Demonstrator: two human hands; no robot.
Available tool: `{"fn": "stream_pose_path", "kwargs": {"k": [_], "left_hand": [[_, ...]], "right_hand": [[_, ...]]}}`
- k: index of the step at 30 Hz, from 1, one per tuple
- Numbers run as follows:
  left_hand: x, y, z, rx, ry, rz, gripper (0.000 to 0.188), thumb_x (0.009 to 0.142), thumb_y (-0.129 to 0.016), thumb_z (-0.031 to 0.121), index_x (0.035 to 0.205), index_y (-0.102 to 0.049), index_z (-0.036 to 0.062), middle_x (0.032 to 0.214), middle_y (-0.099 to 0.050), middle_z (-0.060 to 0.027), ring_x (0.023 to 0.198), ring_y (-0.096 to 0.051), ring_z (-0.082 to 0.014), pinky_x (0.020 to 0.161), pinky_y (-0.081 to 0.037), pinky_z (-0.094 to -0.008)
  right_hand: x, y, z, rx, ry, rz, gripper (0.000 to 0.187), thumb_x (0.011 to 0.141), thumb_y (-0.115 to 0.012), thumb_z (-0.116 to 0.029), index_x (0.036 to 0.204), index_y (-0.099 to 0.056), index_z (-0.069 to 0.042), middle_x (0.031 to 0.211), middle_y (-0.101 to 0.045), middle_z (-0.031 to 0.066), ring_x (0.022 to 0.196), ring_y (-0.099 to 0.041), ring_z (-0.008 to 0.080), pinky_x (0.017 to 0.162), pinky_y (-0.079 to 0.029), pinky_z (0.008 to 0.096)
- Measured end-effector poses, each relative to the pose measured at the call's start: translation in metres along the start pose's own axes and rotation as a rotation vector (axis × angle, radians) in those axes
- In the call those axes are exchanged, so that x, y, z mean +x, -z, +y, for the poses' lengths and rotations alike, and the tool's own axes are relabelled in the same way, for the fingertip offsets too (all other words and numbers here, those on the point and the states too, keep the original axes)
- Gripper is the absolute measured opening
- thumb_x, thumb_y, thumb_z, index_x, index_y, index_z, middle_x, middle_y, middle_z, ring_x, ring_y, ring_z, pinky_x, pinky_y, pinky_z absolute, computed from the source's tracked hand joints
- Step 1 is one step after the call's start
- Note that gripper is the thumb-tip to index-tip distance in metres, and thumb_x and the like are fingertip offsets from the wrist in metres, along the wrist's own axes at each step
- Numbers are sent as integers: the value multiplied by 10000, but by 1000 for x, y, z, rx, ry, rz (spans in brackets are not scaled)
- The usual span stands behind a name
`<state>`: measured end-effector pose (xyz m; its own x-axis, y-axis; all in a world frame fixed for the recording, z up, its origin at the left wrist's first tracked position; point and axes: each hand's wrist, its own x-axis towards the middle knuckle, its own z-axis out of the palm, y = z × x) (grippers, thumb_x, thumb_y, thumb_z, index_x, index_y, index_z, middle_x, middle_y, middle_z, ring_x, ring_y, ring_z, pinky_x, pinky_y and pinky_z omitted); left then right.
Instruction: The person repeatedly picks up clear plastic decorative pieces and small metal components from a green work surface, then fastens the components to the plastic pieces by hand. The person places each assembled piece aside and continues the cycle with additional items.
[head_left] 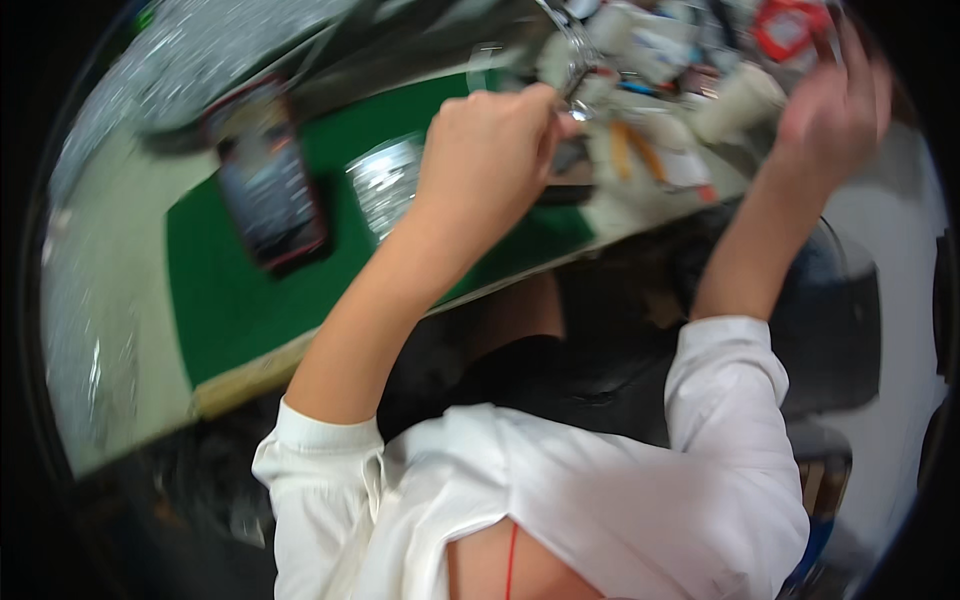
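Workbench: pale top point(150, 270), front edge running aslant just beyond the person's lap; much of the view is smeared by motion blur.
Nearest: white shirt point(600, 490) with 2 sleeves ending near the elbows, and 1 thin red cord point(512, 560) at the neckline.
Off to the right, low: something black and seat-like point(835, 345), standing over a pale floor point(905, 290).
Green mat point(235, 325): laid on the bench, under the left forearm.
Phone point(268, 185): on the mat's left part, red-edged, face up.
Shiny packet point(383, 188): silvery, flat on the mat, between phone and left wrist.
Left hand point(490, 150): fingers curled in, back of the hand uppermost, over the mat's far right part; I cannot tell whether they grip anything.
Metal piece point(578, 50): bright and slender, beside the left fingertips, near the clutter; touching or merely close, I cannot tell.
Right hand point(835, 115): out past the bench's right part, fingers stretched away from the body and badly blurred; I cannot tell if they hold something.
Clutter: 1 white cylinder point(740, 103), orange strips point(621, 150) and, farther off, a red item point(788, 28) close to the right fingers.
Far left: crinkled clear plastic point(210, 45).
Progress: my reading is mid-work, both hands away from the packet; nothing shows as finished, and how much remains I cannot judge.
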<state>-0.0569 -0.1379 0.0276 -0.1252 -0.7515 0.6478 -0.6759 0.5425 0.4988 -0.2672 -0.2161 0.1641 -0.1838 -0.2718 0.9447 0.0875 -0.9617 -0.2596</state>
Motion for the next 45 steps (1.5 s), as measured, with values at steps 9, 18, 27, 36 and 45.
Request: {"fn": "stream_pose_path", "kwargs": {"k": [9,18,27,36,45], "left_hand": [[-321,314,-49,-489,773,550,298,1015,-446,268,1026,-554,-9,960,-648,-175,873,-654,-223,804,-546,-376],[-329,341,-121,-620,1203,732,490,992,-466,394,1149,-542,-64,941,-659,-174,891,-680,-266,732,-575,-269],[-174,317,-169,-389,1096,67,337,927,-594,247,1122,-578,-28,840,-637,-98,713,-618,-129,590,-470,-233],[54,267,-338,-438,974,372,1065,769,-548,759,1477,-238,26,1420,-365,-299,1280,-428,-402,1026,-403,-441],[85,250,-330,-599,983,214,1203,612,-658,806,1514,-190,162,1500,-195,-282,1290,-393,-380,981,-406,-518]], "right_hand": [[-242,62,8,-307,-674,-140,288,913,-552,7,1196,-492,7,1168,-519,86,1060,-499,157,959,-378,287],[-221,-10,-8,-248,-565,-337,158,894,-535,32,1036,-529,-37,1104,-481,44,906,-468,95,818,-384,222],[-234,-28,-23,-330,-622,-394,104,825,-558,47,882,-546,-39,978,-460,43,764,-407,106,679,-343,224],[-102,-173,26,-359,-131,-661,468,787,-713,-177,1152,-501,25,1137,-527,174,1090,-503,348,955,-393,401],[-17,-229,276,-709,-775,-342,1148,668,-585,-820,1316,-417,113,1321,-471,320,1273,-446,408,1063,-358,406]]}}
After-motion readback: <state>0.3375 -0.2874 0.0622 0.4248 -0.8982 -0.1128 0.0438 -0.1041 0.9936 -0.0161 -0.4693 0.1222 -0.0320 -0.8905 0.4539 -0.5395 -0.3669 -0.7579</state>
